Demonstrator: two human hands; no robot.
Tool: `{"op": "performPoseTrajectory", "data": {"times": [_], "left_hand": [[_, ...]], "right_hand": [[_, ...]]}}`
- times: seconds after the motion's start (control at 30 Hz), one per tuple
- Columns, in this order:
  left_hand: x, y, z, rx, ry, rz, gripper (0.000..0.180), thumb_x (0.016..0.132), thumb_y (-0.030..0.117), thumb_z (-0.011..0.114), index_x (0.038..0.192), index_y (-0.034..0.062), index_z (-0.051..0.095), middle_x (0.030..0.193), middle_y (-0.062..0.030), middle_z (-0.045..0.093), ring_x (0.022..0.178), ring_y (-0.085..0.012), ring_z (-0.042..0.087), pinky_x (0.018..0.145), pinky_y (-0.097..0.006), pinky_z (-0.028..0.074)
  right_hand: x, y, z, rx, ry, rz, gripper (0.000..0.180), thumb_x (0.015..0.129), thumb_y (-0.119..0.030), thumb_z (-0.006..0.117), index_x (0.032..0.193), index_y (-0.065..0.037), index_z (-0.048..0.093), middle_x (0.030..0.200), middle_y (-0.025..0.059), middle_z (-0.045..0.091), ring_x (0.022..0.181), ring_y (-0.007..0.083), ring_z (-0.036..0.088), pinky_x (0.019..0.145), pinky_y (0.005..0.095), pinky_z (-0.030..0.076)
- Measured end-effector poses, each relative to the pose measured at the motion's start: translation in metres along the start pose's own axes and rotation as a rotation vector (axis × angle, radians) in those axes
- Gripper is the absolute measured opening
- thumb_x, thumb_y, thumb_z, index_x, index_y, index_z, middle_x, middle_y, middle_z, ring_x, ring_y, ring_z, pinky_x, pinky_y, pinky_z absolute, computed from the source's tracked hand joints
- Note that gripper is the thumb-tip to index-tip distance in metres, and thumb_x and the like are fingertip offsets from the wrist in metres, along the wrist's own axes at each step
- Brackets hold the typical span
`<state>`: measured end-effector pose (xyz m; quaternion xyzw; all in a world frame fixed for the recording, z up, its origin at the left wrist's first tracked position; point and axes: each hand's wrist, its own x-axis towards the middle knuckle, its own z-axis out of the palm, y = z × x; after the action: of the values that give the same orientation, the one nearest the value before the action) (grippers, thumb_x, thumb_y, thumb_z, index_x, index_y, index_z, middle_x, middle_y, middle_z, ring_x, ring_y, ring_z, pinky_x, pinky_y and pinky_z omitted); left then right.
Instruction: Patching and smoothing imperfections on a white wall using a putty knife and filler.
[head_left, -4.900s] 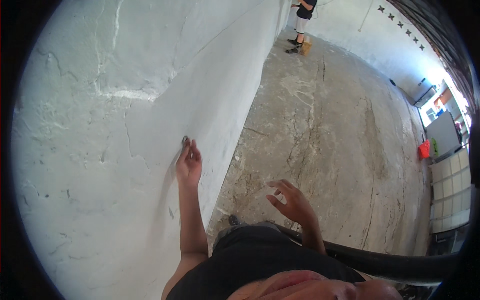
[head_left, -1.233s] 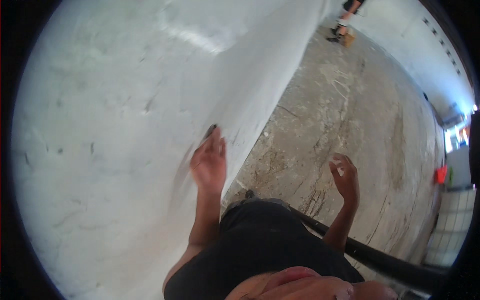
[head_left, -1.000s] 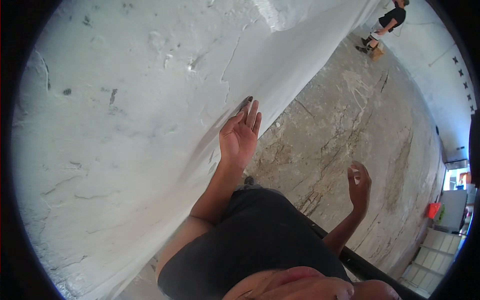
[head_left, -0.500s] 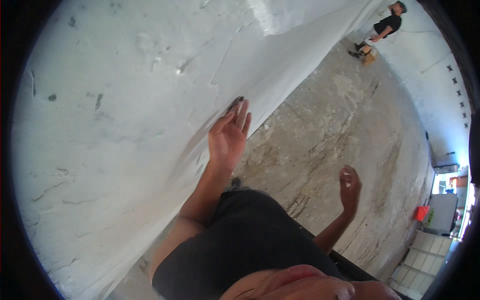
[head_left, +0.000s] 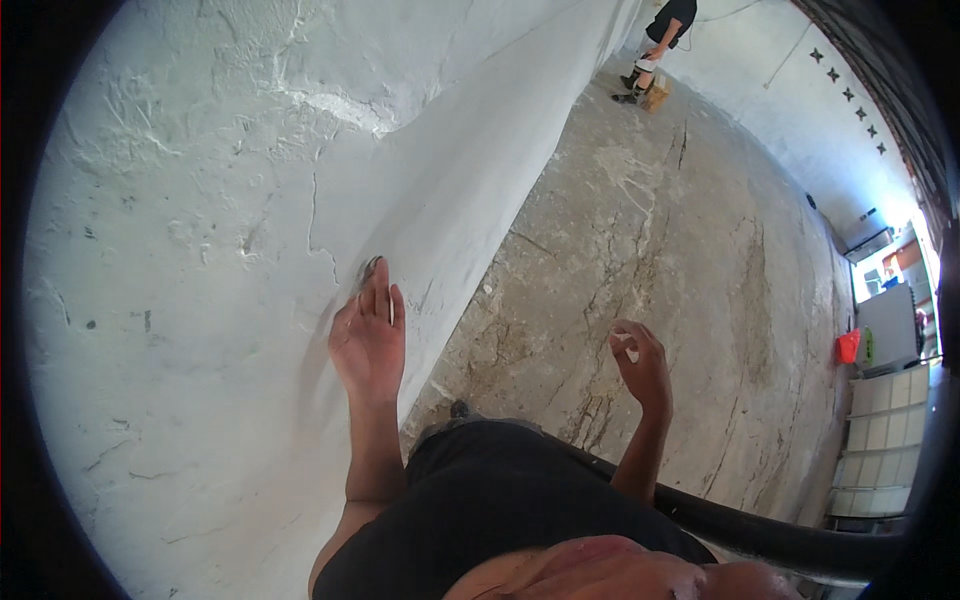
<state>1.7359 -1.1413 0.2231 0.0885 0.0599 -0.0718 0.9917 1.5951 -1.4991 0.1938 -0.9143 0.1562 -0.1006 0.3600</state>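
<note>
My left hand is raised palm up beside the white plastered wall, its fingers stretched out. A small dark spot or thing shows at its fingertips; I cannot tell whether it belongs to the wall or touches the fingers. Over the concrete floor, my right hand hangs with its fingers curled round toward the thumb in a loose loop. Whitish patches are on those fingertips, and no object shows in the loop.
A person stands at the far end by a brown box. The cracked concrete floor runs beside the wall. A black pipe-like bar crosses at lower right. A red container and pale panels stand at the right.
The view has turned, so the far person sits further left and higher, partly cut off. My left hand remains by the wall with fingers stretched; my right hand stays curled, nearer the left.
</note>
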Motion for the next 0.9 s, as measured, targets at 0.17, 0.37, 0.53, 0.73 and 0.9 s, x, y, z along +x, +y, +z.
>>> {"op": "performPoseTrajectory", "data": {"times": [0.17,0.37,0.53,0.73,0.9], "left_hand": [[0.022,-0.014,-0.007,0.038,0.001,-0.026,0.038,0.096,0.007,0.052,0.132,-0.0044,0.051,0.139,-0.0135,0.057,0.136,-0.0206,0.048,0.109,-0.036,0.042],[0.035,-0.007,-0.035,0.017,0.085,-0.122,0.03,0.097,0.008,0.053,0.126,0.005,0.057,0.133,-0.0014,0.064,0.113,-0.0061,0.064,0.089,-0.031,0.052],[0.034,-0.01,-0.026,-0.023,0.122,-0.156,0.018,0.101,0.015,0.053,0.117,0.0121,0.061,0.128,0.0052,0.067,0.077,-0.0031,0.064,0.078,-0.029,0.051],[0.041,-0.018,-0.053,-0.021,-0.128,-0.265,0.014,0.103,0.021,0.053,0.112,0.0157,0.062,0.116,0.0123,0.067,0.074,-0.0015,0.058,0.077,-0.029,0.049],[-0.036,-0.054,-0.051,0.396,-0.23,-0.428,0.015,0.104,0.022,0.053,0.114,0.0123,0.059,0.101,0.0053,0.063,0.077,-0.0062,0.056,0.078,-0.03,0.048]], "right_hand": [[-0.001,-0.006,0.001,0.04,-0.015,-0.004,0.034,0.095,-0.023,0.066,0.122,-0.003,0.064,0.113,0.0169,0.068,0.089,0.027,0.069,0.082,0.0385,0.053],[-0.007,-0.021,0.002,0.031,-0.027,-0.056,0.034,0.094,-0.024,0.066,0.121,-0.003,0.064,0.116,0.0171,0.067,0.092,0.0291,0.07,0.082,0.0389,0.054],[-0.016,-0.026,0.016,0.0,-0.092,-0.106,0.035,0.095,-0.027,0.066,0.121,-0.003,0.064,0.117,0.0154,0.067,0.092,0.0307,0.07,0.081,0.04,0.055],[-0.031,-0.041,0.025,-0.071,-0.177,-0.147,0.041,0.095,-0.031,0.066,0.126,-0.005,0.062,0.117,0.0157,0.067,0.091,0.0308,0.069,0.082,0.0411,0.055],[-0.054,-0.052,0.04,0.242,-0.173,-0.166,0.044,0.1,-0.035,0.059,0.131,-0.003,0.057,0.114,0.0152,0.067,0.092,0.0267,0.069,0.081,0.0383,0.054]]}}
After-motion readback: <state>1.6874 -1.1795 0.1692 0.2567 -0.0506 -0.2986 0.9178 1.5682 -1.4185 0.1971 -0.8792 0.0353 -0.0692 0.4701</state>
